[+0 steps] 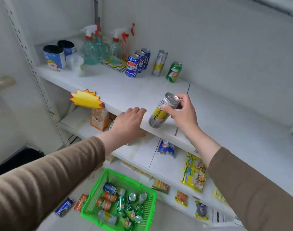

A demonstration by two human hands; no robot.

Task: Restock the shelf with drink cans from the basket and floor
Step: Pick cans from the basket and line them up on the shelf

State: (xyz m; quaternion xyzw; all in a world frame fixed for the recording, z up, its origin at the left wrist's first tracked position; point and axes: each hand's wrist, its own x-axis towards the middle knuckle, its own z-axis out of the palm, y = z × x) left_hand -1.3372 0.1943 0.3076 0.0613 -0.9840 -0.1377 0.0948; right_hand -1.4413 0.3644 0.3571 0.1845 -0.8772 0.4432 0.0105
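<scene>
The right hand [182, 112] grips a tall silver-and-yellow can [163, 110] near its top, tilted over the front of the shelf [119, 90]. The left hand [129, 124] rests flat and relaxed on the shelf edge, holding nothing. The can looks rigid, smooth and probably full, so fairly heavy and slippery; gripping round the middle would steady it better.

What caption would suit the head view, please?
Right hand sets a silver-and-yellow can on the shelf; left hand rests on its edge.
</scene>
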